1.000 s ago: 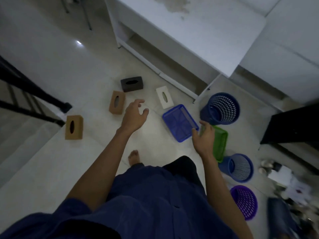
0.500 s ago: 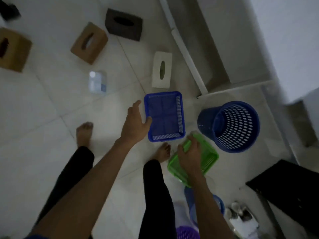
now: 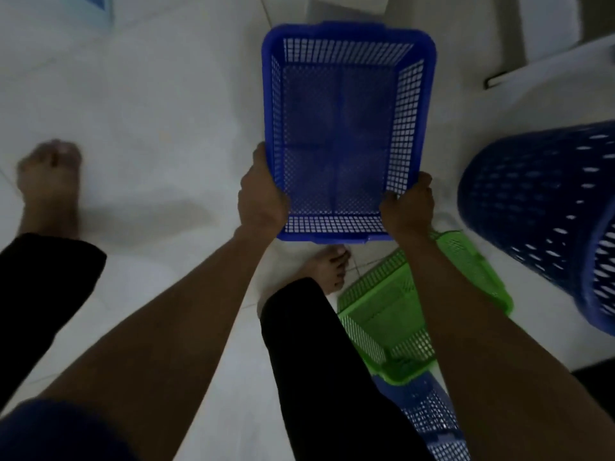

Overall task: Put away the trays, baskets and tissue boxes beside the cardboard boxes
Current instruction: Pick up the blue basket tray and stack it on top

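1. L hand grips the blue rectangle plastic mesh tray at its near-left corner.
2. R hand grips the near-right corner.
3. Just below R wrist: green plastic mesh tray, on floor.

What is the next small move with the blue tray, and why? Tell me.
Probably lift the blue tray straight up, level: the left hand and right hand grip its near corners, and the green tray lies close by its near right corner.
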